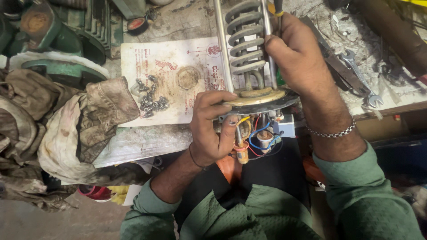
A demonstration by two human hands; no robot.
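Two hands: both gripped one heating element assembly [255, 95], held over the worktop [147, 138] edge.
Left hand [212, 129]: fingers curled shut around the round flange rim at 9 o'clock, thumb on top.
Wiring: red, blue and yellow leads [258, 135] hung under the flange at 6 o'clock.
Right hand [297, 58]: fingers closed around the coil [243, 40] and a metal rod at 12 o'clock.
Bolts [150, 98]: heaped on printed paper [178, 80] at 9 o'clock.
Spanner [361, 78]: lay at 3 o'clock.
Rags [75, 124]: piled farther left.
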